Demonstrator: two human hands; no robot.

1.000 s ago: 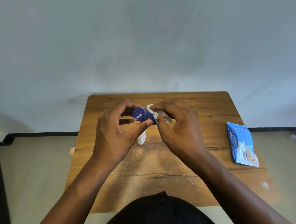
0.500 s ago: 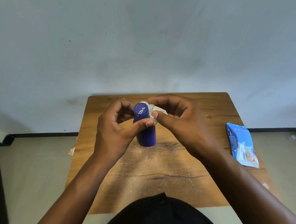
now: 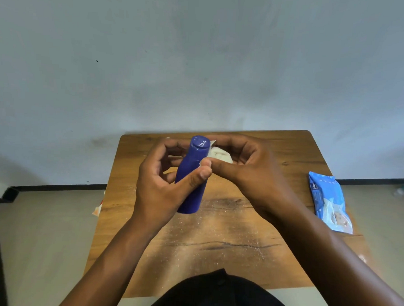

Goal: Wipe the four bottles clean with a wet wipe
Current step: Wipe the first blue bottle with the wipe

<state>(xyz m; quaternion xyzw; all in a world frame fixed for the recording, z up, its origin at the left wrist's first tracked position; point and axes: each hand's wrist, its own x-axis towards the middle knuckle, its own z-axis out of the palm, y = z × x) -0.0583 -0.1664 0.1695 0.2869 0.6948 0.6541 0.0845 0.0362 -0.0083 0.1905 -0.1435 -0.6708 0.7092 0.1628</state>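
Blue bottle [image 3: 192,175] is held above the middle of the wooden worktop [image 3: 227,236], roughly upright and leaning a little, its flat end toward the camera. The left hand [image 3: 162,186] grips its body, fingers curled round the far side and the thumb pressed across the front. The right hand [image 3: 249,176] holds a bunched white wet wipe [image 3: 219,153] against the bottle's upper right side, thumb and curled fingers pinching the wipe. A blue pack of wipes [image 3: 329,204] lies at the worktop's right edge, well apart from the hands. White powdery specks are scattered over the wood below the bottle.
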